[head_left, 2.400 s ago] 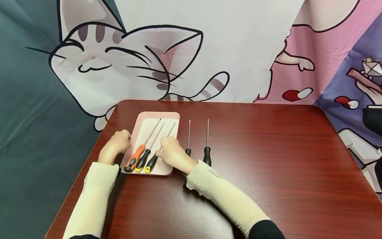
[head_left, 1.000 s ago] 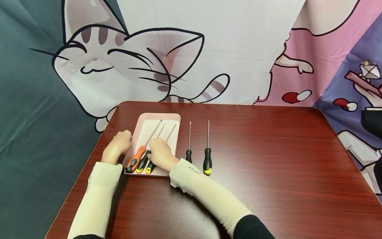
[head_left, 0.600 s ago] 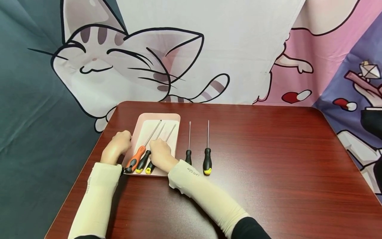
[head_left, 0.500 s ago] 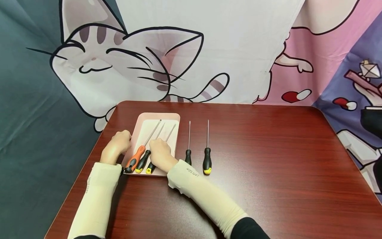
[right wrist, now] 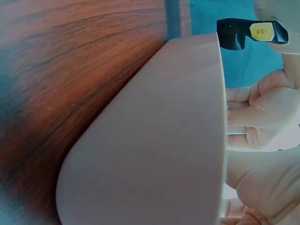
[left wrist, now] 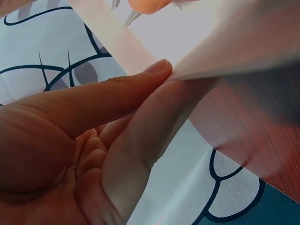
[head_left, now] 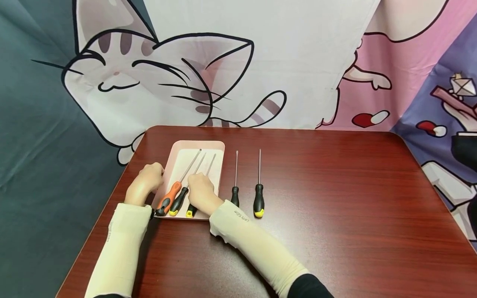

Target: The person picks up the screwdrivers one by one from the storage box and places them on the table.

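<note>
A pale pink tray (head_left: pixel 197 144) with a white floor lies at the table's left side. My left hand (head_left: pixel 145 182) pinches its left rim; the left wrist view shows thumb (left wrist: pixel 112 96) and finger meeting on the edge. Three screwdrivers lie slanted in the tray: an orange-and-grey one (head_left: pixel 173 191), a black one with a yellow end (head_left: pixel 179 203), and a similar black-and-yellow screwdriver (head_left: pixel 191 211) at the right. My right hand (head_left: pixel 202 192) holds that rightmost one from above, its fingertips hidden. In the right wrist view the tray's outer wall (right wrist: pixel 150 131) hides most of the work.
Two more black-handled screwdrivers lie upright in view on the tabletop (head_left: pixel 335 198), right of the tray: one (head_left: pixel 235 195) partly behind the right sleeve, one (head_left: pixel 258 200) in full sight. Behind the table hangs a printed cat cloth (head_left: pixel 298 62).
My right hand has moved left from the tray's right part to between the black screwdrivers. Lately the rightmost screwdriver has turned, its handle end shifting right and its tip left. My left hand stays.
</note>
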Demonstrator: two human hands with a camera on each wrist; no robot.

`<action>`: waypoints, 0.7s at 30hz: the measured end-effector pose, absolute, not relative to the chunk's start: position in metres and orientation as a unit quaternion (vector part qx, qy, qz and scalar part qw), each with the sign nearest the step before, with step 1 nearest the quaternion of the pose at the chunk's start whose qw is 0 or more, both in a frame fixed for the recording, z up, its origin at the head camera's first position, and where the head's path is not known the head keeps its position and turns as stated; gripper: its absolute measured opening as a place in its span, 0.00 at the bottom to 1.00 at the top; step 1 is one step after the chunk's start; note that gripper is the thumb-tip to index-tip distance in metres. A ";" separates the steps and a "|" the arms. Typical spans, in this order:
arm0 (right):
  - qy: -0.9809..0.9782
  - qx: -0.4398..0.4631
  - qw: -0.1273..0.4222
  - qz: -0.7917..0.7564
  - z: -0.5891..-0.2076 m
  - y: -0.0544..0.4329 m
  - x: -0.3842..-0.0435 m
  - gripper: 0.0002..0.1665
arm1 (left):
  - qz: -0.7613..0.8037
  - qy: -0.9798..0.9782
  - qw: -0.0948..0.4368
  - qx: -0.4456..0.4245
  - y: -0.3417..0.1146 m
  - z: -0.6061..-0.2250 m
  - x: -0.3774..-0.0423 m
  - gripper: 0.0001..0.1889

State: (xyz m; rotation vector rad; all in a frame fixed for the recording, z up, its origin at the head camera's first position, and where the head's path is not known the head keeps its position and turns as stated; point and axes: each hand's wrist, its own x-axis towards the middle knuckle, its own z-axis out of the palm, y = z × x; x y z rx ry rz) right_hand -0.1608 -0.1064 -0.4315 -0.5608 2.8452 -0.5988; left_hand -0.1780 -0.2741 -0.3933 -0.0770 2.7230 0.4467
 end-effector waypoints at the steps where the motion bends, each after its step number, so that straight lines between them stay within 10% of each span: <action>1: 0.958 -0.187 0.089 -0.198 -0.431 -0.107 -0.161 0.07 | 0.159 0.968 0.190 -0.027 -0.274 -0.393 -0.178 0.18; 21: 0.971 -0.169 0.061 -0.157 -0.435 -0.098 -0.168 0.03 | 0.167 0.968 0.186 -0.019 -0.275 -0.394 -0.178 0.16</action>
